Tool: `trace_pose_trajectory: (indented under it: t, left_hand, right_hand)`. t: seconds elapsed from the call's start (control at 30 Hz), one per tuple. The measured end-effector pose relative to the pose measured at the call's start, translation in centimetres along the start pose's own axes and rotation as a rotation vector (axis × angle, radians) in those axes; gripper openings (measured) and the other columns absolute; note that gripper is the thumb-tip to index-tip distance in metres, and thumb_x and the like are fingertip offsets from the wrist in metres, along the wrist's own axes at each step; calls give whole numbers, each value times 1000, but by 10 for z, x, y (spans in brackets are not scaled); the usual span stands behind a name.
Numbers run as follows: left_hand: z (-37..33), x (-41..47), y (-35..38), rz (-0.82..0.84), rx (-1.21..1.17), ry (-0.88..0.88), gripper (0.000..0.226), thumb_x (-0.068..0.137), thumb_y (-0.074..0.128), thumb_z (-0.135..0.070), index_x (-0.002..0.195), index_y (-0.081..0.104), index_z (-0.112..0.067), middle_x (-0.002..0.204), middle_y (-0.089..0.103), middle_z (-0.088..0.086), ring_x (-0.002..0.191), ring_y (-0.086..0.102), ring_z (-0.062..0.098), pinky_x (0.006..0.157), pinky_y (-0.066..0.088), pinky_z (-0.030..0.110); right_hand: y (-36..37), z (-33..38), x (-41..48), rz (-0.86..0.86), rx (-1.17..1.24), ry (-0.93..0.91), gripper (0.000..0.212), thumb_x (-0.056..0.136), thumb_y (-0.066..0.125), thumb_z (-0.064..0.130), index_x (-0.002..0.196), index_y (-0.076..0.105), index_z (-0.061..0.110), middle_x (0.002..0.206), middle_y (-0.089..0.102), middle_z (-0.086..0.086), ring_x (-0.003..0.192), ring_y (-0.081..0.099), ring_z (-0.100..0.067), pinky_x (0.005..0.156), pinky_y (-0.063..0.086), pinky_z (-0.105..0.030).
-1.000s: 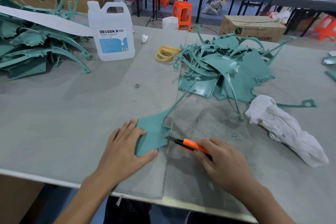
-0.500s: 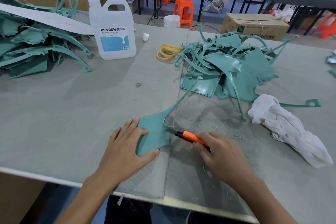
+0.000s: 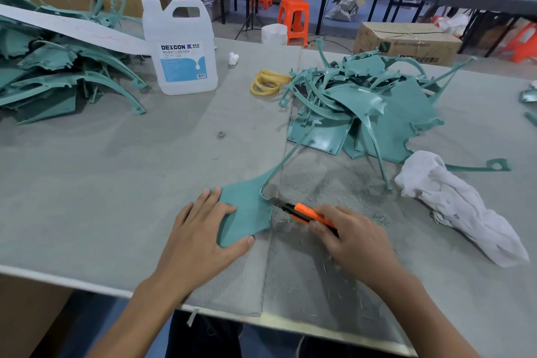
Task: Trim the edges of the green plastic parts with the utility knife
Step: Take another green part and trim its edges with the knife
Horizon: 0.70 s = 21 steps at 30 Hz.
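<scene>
A green plastic part (image 3: 247, 209) lies flat near the table's front edge, its long thin arm running up to the right. My left hand (image 3: 200, 235) presses down on its left side with straight fingers. My right hand (image 3: 351, 238) grips an orange utility knife (image 3: 305, 212), and the blade tip touches the part's right edge. One pile of green parts (image 3: 363, 113) sits at the back right and another pile (image 3: 58, 78) at the far left.
A white DEXCON jug (image 3: 181, 49) stands behind, with yellow bands (image 3: 268, 83) beside it. A white rag (image 3: 462, 209) lies to the right. Green shavings (image 3: 334, 192) litter the grey table (image 3: 101, 177). A small grey nut (image 3: 221, 134) lies mid-table.
The knife blade has slid up along the part's right edge, away from me. My left hand has stayed pressed on the part.
</scene>
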<state>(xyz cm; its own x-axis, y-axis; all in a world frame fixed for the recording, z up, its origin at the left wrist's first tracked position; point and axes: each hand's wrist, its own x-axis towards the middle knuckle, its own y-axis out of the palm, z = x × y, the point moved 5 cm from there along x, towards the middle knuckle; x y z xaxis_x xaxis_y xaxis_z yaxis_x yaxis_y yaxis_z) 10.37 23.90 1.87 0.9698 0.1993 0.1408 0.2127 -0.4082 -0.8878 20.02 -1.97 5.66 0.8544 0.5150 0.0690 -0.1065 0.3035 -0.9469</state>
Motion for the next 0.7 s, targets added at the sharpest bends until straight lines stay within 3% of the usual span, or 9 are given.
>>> trace_pose_trajectory:
  t: [0.1, 0.23, 0.3, 0.53, 0.6, 0.7]
  left_hand:
    - [0, 0, 1, -8, -1, 1, 66, 76, 43, -86, 127, 44, -43, 167, 19, -7, 154, 5, 9, 123, 8, 33]
    - [-2, 1, 0, -34, -2, -15, 68, 75, 43, -85, 126, 48, -40, 166, 23, -4, 154, 10, 12, 123, 12, 35]
    - [-4, 2, -1, -52, -9, -25, 67, 74, 44, -84, 124, 50, -39, 165, 26, -3, 154, 13, 13, 122, 16, 37]
    - [0, 23, -4, -19, -35, -58, 66, 76, 55, -79, 126, 52, -35, 165, 25, -1, 154, 14, 15, 120, 18, 38]
    - [1, 25, -4, -14, -37, -55, 68, 75, 53, -80, 126, 52, -35, 165, 25, -1, 154, 14, 15, 119, 18, 37]
    - [1, 24, -4, -17, -44, -61, 73, 70, 44, -84, 125, 52, -36, 165, 26, -2, 154, 14, 13, 119, 18, 36]
  right_hand:
    - [0, -2, -3, 12, 10, 3, 24, 101, 46, 53, 117, 58, 39, 86, 54, 14, 76, 54, -9, 66, 50, -36]
    - [-1, 4, -3, -33, -17, 24, 22, 102, 45, 52, 110, 59, 36, 85, 55, 13, 71, 52, -6, 57, 43, -26]
    - [-2, 7, -6, -63, 7, 25, 23, 102, 46, 51, 110, 59, 34, 85, 55, 13, 72, 52, -7, 58, 44, -28]
    - [-3, 9, -13, -39, 16, -76, 26, 101, 52, 50, 120, 63, 36, 92, 55, 13, 87, 55, -14, 66, 44, -33]
    - [-2, 8, -12, -58, -22, -81, 32, 100, 47, 55, 121, 63, 37, 92, 55, 13, 88, 57, -16, 64, 42, -32]
    - [-2, 9, -10, -82, -44, -86, 55, 96, 24, 66, 117, 65, 36, 89, 56, 13, 81, 56, -16, 59, 33, -29]
